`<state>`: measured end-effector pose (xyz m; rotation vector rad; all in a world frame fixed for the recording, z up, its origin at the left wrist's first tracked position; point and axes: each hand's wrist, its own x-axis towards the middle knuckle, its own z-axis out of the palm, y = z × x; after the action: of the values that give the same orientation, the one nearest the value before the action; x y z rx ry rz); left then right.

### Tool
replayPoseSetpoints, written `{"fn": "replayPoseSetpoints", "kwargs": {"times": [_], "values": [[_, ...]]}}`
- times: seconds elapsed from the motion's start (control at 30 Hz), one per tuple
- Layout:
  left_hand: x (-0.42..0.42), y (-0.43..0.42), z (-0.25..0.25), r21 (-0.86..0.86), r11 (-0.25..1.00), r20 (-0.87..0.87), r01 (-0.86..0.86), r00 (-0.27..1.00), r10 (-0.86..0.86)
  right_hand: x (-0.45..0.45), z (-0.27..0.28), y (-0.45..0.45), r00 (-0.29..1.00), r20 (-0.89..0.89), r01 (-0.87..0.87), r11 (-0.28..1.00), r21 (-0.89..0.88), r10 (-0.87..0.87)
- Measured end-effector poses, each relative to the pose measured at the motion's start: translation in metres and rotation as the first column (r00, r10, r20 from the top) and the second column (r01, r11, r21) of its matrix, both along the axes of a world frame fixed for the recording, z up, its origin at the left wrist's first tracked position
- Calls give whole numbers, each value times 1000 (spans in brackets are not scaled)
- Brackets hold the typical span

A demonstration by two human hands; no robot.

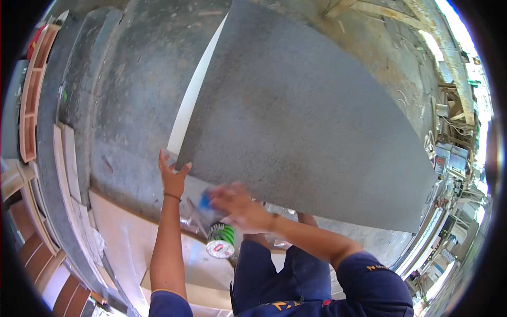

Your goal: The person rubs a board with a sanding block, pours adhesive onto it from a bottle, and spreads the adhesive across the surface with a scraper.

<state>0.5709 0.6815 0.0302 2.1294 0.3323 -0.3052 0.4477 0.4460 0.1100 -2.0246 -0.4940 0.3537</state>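
Observation:
A large grey sheet [306, 116] with a rough, mottled face spreads across the middle, a white strip [198, 87] showing along its left edge. My left hand [173, 174] is at the sheet's lower left corner, fingers spread, the thumb near the corner. My right hand [237, 206], blurred by motion, is just below the sheet's lower edge, its fingers by a small blue object [205, 199] that is also smeared; whether they grip it I cannot tell. Beneath that hand a green and white can [220, 240] shows its round end; its upper part is partly hidden.
Pale boards [127, 222] lie at the lower left. A pinkish divided wooden frame [34, 100] stands at the far left. Stained concrete floor [132, 90] lies left of the sheet. A rusty beam [454, 53] and cluttered shelves [457, 153] are at the right.

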Motion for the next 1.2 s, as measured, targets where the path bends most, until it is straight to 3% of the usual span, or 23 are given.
{"fn": "replayPoseSetpoints", "kwargs": {"times": [0.03, 0.07, 0.1, 0.13, 0.17, 0.2, 0.23, 0.27, 0.33, 0.4, 0.47, 0.53, 0.63, 0.7, 0.73, 0.8, 0.93, 0.97, 1.03, 1.07, 1.1, 1.17, 1.2], "values": [[2, -5, 1, 12, 999, 76, 44, 996, -45, -9, -10, -40, 970, 45, 242, 948, -205, -238], [0, -8, -3, -1, 999, 84, 50, 995, -50, -7, -3, -96, 863, 117, 505, 839, -201, -491], [-2, -10, -8, -4, 1000, 65, -1, 998, 2, -19, -11, -148, 663, 219, 738, 576, -351, -716], [-2, -12, -12, -6, 998, 49, -57, 997, 57, -42, -29, -203, 322, 184, 922, 265, -282, -929], [-1, -15, -8, -12, 998, 61, -58, 996, 59, -72, -54, -271, 159, 220, 980, 128, -151, -962], [-1, -19, 2, -76, 981, -102, -180, 980, 172, -120, -79, -338, 32, 364, 876, -150, -459, -931], [-2, -24, 4, -123, 943, -269, -310, 925, 269, -156, -93, -379, 88, 500, 615, -348, -708, -862], [-5, -28, 1, -132, 939, -260, -316, 926, 275, -141, -92, -384, 89, 506, 626, -347, -699, -858], [-5, -30, -8, -172, 909, -245, -379, 910, 334, -102, -91, -380, -238, 392, 297, -451, -842, -889], [-4, -31, -11, -176, 903, -261, -393, 903, 342, -41, -107, -362, -188, 521, 528, -533, -661, -833], [-5, -31, -9, -177, 899, -282, -401, 896, 344, 42, -112, -325, -16, 580, 621, -462, -633, -815], [0, -35, -2, -181, 893, -292, -412, 889, 351, 141, -71, -229, 256, 482, 701, -183, -689, -838], [1, -40, 1, -171, 885, -276, -434, 883, 380, 241, -73, -84, 594, 413, 740, 266, -618, -690], [2, -38, -2, -163, 887, -254, -432, 887, 386, 270, -50, 5, 882, 238, 464, 668, -582, -406], [3, -37, -4, -155, 887, -232, -435, 889, 396, 281, -54, 35, 997, 49, -38, 918, -396, 63], [5, -35, -7, -119, 902, -173, -415, 903, 393, 257, -21, 75, 893, 393, 225, 974, 26, -217], [11, -38, -18, -31, 912, -47, -410, 912, 408, 203, 14, -52, 789, 419, 491, 871, 8, -449], [14, -40, -17, -44, 909, -48, -415, 910, 413, 173, 3, -96, 671, 488, 698, 698, -162, -558], [21, -39, -12, 100, 915, 39, -392, 920, 390, 106, -58, -230, 369, 558, 928, 326, -180, -743], [23, -35, -18, 93, 912, 39, -400, 916, 399, 69, -69, -286, 211, 658, 977, 134, -166, -723], [24, -29, -24, 114, 902, 36, -417, 909, 416, 32, -79, -341, 50, 730, 990, -64, -128, -682], [23, -30, -23, 135, 889, 39, -438, 899, 437, -47, -109, -422, -52, 665, 744, -473, -472, -745], [26, -32, -17, 60, 893, -29, -446, 894, 448, -33, -105, -415, -48, 664, 750, -466, -470, -746]]}}
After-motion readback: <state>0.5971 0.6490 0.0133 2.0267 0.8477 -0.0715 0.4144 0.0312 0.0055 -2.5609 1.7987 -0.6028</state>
